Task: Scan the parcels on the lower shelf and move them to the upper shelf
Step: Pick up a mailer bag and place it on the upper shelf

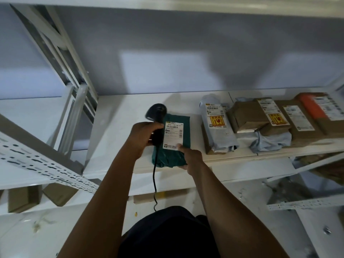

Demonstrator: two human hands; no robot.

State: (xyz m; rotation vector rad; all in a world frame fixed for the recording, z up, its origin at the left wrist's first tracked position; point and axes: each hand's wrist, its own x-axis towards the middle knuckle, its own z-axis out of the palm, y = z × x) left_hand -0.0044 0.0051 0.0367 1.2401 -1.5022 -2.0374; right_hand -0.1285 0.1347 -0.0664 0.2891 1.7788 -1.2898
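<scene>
A dark green parcel with a white shipping label lies near the front edge of the white upper shelf. My right hand grips its near right corner, thumb on the label. My left hand holds a black barcode scanner by its handle just left of the parcel. The scanner's head stands above the parcel's far left corner, and its cable hangs down toward my body.
To the right on the same shelf lie a grey-blue bag parcel, several brown cartons and an orange-taped box. Brown boxes sit on the lower shelf. White perforated uprights stand at left.
</scene>
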